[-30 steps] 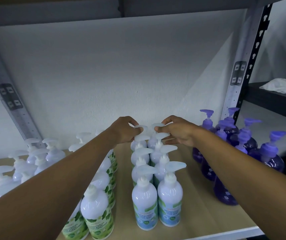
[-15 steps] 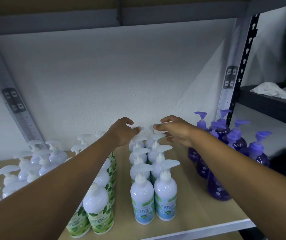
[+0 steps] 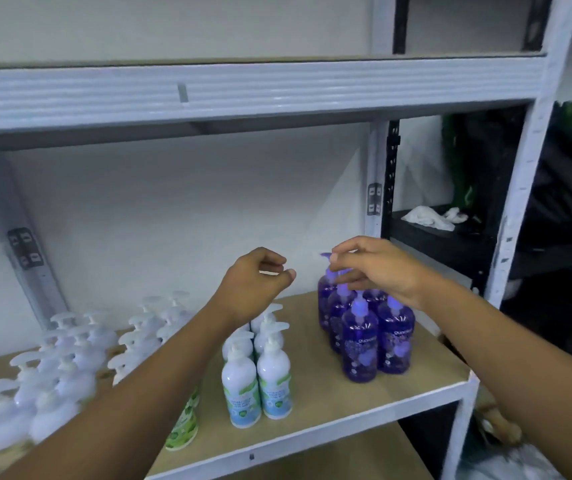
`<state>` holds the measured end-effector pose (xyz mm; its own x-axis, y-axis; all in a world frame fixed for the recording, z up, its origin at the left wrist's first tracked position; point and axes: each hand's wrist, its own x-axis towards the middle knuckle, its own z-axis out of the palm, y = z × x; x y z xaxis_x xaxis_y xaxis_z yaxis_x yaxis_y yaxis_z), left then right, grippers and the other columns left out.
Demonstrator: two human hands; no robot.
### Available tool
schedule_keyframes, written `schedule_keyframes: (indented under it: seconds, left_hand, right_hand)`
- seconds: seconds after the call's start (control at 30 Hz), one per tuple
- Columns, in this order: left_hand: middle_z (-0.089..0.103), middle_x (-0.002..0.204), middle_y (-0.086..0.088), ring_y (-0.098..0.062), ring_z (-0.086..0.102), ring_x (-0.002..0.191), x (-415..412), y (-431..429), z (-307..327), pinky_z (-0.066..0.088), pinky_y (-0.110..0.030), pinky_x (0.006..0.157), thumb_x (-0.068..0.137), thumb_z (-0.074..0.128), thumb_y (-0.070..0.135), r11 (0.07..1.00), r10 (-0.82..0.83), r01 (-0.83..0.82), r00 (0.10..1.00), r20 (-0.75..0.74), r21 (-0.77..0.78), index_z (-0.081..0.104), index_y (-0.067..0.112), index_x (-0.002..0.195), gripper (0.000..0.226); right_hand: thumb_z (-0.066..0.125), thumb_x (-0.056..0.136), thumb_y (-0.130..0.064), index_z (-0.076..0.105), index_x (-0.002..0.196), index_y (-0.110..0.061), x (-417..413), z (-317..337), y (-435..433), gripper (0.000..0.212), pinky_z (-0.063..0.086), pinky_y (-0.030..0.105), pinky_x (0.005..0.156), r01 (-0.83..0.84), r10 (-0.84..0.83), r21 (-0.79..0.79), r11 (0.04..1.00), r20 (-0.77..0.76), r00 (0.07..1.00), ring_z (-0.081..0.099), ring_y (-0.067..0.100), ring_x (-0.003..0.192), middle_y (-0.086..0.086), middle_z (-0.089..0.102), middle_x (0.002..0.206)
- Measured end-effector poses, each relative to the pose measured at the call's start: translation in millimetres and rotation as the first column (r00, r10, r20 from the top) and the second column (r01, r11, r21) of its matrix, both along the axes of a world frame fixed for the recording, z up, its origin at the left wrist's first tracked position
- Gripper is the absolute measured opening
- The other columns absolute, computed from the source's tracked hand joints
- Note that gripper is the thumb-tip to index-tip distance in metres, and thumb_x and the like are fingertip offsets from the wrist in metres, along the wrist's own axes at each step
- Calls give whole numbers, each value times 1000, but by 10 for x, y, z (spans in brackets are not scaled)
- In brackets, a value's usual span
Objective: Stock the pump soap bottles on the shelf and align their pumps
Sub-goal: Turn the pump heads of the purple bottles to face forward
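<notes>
A group of purple pump soap bottles [image 3: 360, 344] stands at the right end of the wooden shelf board [image 3: 423, 379]. My right hand [image 3: 378, 268] reaches over this group and pinches the pump head of a rear purple bottle [image 3: 325, 255]. Left of them, white pump bottles with blue-green labels [image 3: 256, 375] stand in two rows. My left hand [image 3: 256, 282] hovers above their rear end, fingers loosely curled, holding nothing. My left forearm hides part of a row of green-leaf labelled bottles [image 3: 184, 427].
Many white pump bottles [image 3: 52, 375] crowd the shelf's left side. The upper shelf beam [image 3: 243, 95] runs low overhead. A white upright [image 3: 520, 202] bounds the right end. Beyond it a black shelf holds a white cloth [image 3: 430, 218].
Both hands left the rear white bottles' pumps. My right hand moved right onto a purple bottle's pump. The view pulled back and shifted, showing the upper shelf beam.
</notes>
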<state>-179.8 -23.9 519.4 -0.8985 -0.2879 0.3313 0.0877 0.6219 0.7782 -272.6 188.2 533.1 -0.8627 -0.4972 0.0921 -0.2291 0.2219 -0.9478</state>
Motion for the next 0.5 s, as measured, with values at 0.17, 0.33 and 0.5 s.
schedule_keyframes:
  seconds: [0.17,0.33,0.5]
  left_hand:
    - [70,105,8,-8,68,95,-85,521,-102,54,-26,85,87,74,35,997,-49,49,999,-2,58,68,23,108,25]
    - [68,106,6,-11,67,98,-395,829,-342,55,-27,85,85,77,34,994,-70,66,997,39,92,65,21,106,27]
    - [66,110,4,-14,65,99,-775,929,-547,55,-32,89,85,77,39,998,-13,5,993,115,66,61,19,114,38]
  right_hand:
    - [68,92,-18,70,106,-14,11,-11,580,15,59,38,89,144,-144,-84,986,16,990,74,23,93,7,76,103]
    - [63,94,-18,70,102,-15,-179,-253,879,11,55,29,80,307,-306,-110,945,25,952,68,21,101,6,72,106]
    - [66,95,-24,60,123,-17,-466,-607,918,31,51,33,94,300,-295,-54,953,85,952,60,14,104,2,63,117]
